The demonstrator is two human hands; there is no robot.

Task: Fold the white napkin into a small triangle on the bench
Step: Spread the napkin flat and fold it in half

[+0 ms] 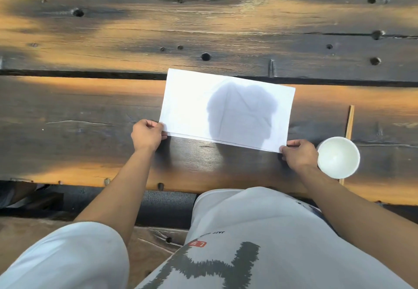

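Both bare forearms extend forward from the torso, slightly converging. The left hand (147,136) is knuckles-up, fingers curled, thumb and fingertips pinched together. The right hand (299,154) mirrors it, set slightly nearer the body, fingers likewise closed in a pinch.

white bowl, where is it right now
In the head view the white bowl sits on the bench at the right, just beside the right hand, with a wooden stick behind it.

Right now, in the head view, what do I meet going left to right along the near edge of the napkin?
left hand → white napkin → right hand → white bowl
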